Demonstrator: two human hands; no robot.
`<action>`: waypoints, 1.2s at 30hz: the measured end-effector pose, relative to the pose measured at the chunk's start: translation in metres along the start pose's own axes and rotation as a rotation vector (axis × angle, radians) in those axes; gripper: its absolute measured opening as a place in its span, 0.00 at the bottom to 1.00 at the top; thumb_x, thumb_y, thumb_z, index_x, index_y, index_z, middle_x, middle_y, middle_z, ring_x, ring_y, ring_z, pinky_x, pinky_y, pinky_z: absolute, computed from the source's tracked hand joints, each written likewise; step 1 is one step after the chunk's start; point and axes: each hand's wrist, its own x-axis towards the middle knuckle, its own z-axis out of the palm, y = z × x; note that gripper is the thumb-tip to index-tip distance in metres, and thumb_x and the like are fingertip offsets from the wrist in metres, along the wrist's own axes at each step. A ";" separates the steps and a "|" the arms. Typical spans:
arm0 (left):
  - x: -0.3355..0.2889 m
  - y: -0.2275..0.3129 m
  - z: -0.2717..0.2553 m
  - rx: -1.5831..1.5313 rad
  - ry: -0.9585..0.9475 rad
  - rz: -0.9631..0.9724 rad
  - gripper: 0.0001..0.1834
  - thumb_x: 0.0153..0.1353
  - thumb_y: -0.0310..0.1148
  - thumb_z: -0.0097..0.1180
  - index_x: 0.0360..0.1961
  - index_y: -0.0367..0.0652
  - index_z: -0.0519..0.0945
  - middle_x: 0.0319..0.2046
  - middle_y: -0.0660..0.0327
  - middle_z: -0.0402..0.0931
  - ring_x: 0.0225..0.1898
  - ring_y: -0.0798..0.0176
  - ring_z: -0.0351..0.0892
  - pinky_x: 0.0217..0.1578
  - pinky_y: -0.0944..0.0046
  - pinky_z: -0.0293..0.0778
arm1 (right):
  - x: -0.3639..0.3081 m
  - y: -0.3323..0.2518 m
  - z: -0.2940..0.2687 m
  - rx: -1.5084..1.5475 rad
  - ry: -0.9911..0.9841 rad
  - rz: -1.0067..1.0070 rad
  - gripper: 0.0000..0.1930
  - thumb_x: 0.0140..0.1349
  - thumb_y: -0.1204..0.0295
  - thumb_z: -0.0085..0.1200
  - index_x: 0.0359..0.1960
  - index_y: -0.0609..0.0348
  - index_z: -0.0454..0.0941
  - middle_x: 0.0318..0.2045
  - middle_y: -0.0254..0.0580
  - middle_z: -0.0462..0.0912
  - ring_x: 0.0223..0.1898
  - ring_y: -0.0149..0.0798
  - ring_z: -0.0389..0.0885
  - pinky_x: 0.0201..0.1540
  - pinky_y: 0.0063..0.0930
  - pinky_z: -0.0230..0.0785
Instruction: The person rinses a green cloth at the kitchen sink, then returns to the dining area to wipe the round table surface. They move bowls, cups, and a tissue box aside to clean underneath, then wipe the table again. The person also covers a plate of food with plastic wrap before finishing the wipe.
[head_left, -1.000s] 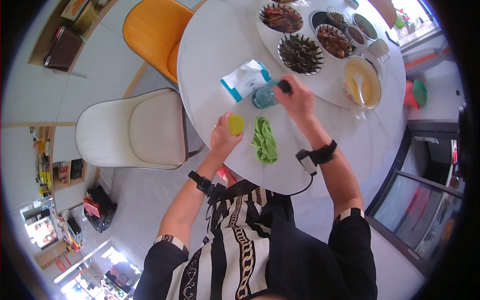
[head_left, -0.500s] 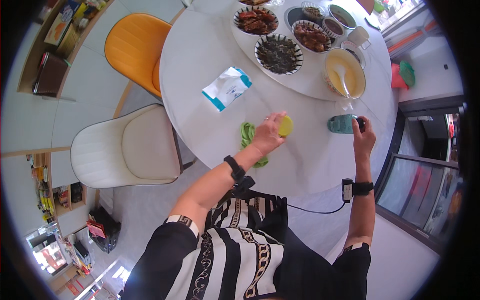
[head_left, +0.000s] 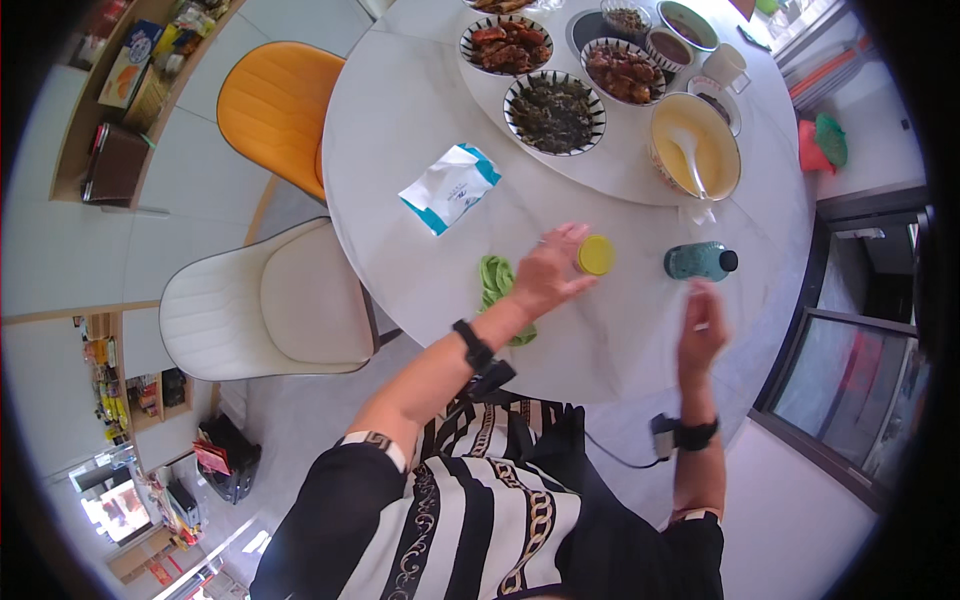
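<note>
The left hand reaches across the desk with its thumb and fingers spread wide around the near side of a small jar with a yellow lid. That spread suits the round lid, but I cannot tell whether the fingertips touch it. The jar sits between the hand and a blue-green bottle, with bare desk around it, which leaves its sides easy to get at.

The right hand is just below the bottle, apart from it and blurred. Its fingers look close together and nothing clear shows in them, though I cannot tell for sure. The bottle's black cap points right; this steep view does not settle whether the bottle stands or lies.

A crumpled green cloth lies partly hidden by the left wrist, near the desk's edge and probably there for easy reach. The white and teal packet lies flat by itself, farther in. Food bowls share the turntable, presumably so diners can reach each dish. A white ladle rests in the soup bowl, its handle leaning on the rim, likely to keep it from sliding in.
</note>
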 end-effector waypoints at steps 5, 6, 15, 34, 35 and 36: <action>-0.036 -0.069 -0.097 -0.382 0.305 -0.733 0.09 0.64 0.35 0.59 0.33 0.39 0.79 0.25 0.66 0.75 0.22 0.74 0.73 0.23 0.72 0.72 | -0.088 -0.058 0.122 0.187 -0.558 -0.295 0.20 0.51 0.75 0.62 0.49 0.53 0.79 0.49 0.46 0.78 0.50 0.47 0.76 0.50 0.41 0.67; -0.045 -0.082 -0.118 -0.420 0.335 -0.908 0.11 0.65 0.38 0.58 0.35 0.40 0.79 0.25 0.65 0.76 0.21 0.72 0.75 0.21 0.71 0.72 | -0.095 -0.062 0.145 0.133 -0.635 -0.376 0.24 0.51 0.72 0.63 0.53 0.52 0.78 0.57 0.47 0.75 0.57 0.47 0.73 0.54 0.43 0.64; -0.021 -0.150 -0.145 -0.446 0.241 -1.088 0.18 0.64 0.44 0.59 0.39 0.37 0.78 0.29 0.58 0.79 0.26 0.64 0.84 0.20 0.64 0.80 | -0.091 -0.045 0.251 0.069 -0.409 -0.309 0.21 0.59 0.75 0.54 0.56 0.59 0.74 0.66 0.50 0.65 0.68 0.51 0.62 0.61 0.42 0.61; -0.108 -0.238 -0.328 -0.564 0.455 -1.055 0.16 0.64 0.28 0.54 0.51 0.36 0.77 0.32 0.58 0.81 0.23 0.66 0.81 0.19 0.68 0.78 | 0.041 -0.103 0.417 -0.333 -0.280 0.048 0.35 0.63 0.55 0.53 0.66 0.64 0.61 0.71 0.64 0.53 0.73 0.60 0.46 0.69 0.55 0.46; -0.115 -0.241 -0.334 -0.561 0.463 -1.058 0.16 0.64 0.28 0.54 0.52 0.36 0.77 0.32 0.58 0.81 0.23 0.66 0.81 0.19 0.68 0.78 | 0.048 -0.107 0.427 -0.331 -0.280 0.037 0.35 0.64 0.54 0.52 0.66 0.64 0.61 0.71 0.64 0.53 0.73 0.60 0.47 0.68 0.55 0.46; -0.121 -0.242 -0.337 -0.554 0.469 -1.042 0.16 0.64 0.28 0.54 0.51 0.36 0.77 0.32 0.59 0.81 0.23 0.66 0.81 0.19 0.68 0.78 | 0.055 -0.111 0.436 -0.325 -0.286 0.037 0.35 0.64 0.54 0.52 0.66 0.64 0.61 0.71 0.63 0.53 0.73 0.60 0.47 0.68 0.55 0.46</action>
